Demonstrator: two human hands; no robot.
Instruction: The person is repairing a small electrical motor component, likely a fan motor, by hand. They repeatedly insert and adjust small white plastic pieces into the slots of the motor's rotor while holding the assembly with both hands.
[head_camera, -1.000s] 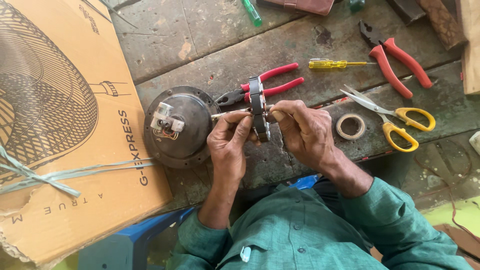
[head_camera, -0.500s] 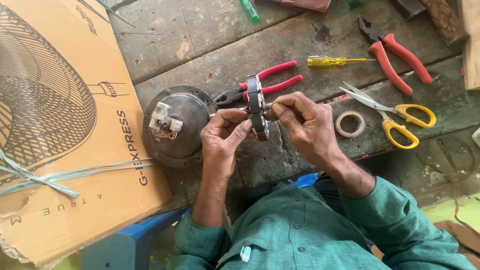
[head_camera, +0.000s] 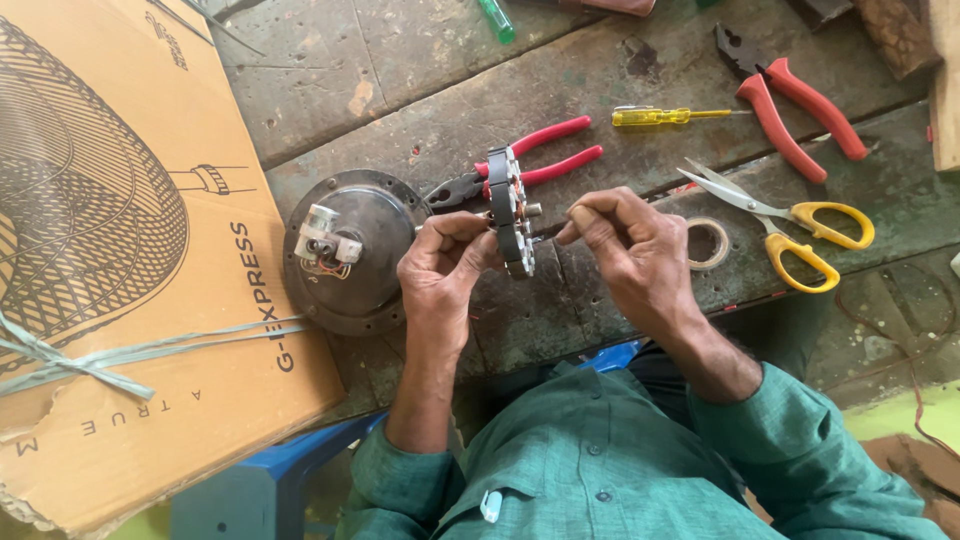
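Note:
My left hand grips a round grey stator ring, held on edge above the workbench. My right hand is closed beside the ring's right face, its fingertips pinching something thin that I cannot make out, close to the short shaft end. A round dark metal motor housing with a small white capacitor and wires on top lies on the bench just left of my left hand. Red-handled needle-nose pliers lie behind the ring.
A large cardboard fan box tied with pale strapping covers the left. On the bench lie yellow-handled scissors, a tape roll, a yellow screwdriver, and red-handled pliers. A blue stool shows below.
Both hands have shifted slightly with the stator ring; my right hand's fingers have drawn a little away from the ring's right face. Tools on the bench have not moved.

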